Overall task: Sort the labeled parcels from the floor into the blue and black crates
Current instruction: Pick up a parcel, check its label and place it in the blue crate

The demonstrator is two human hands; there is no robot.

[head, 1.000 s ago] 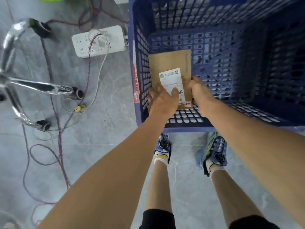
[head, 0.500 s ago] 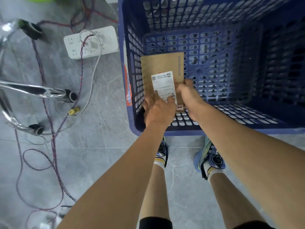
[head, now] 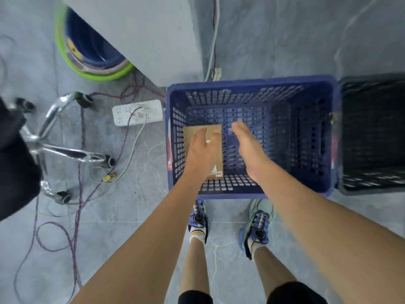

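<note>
A flat brown parcel (head: 192,133) with a white label lies on the bottom of the blue crate (head: 249,83), at its left side. My left hand (head: 202,150) hovers over the parcel with straight fingers and hides most of the label. My right hand (head: 248,142) is held open above the crate's middle, holding nothing. The black crate (head: 372,189) stands right next to the blue one, on its right, and shows no parcel inside.
A white power strip (head: 137,113) and loose cables (head: 76,194) lie on the grey floor left of the blue crate. A chrome chair base (head: 65,150) stands further left. A green-rimmed bucket (head: 94,69) sits behind it under a grey ledge. My feet stand just before the crate.
Both hands have let go of the parcel, which now lies in the blue crate. The hands have risen and opened, and the view has pulled back, bringing the black crate into sight.
</note>
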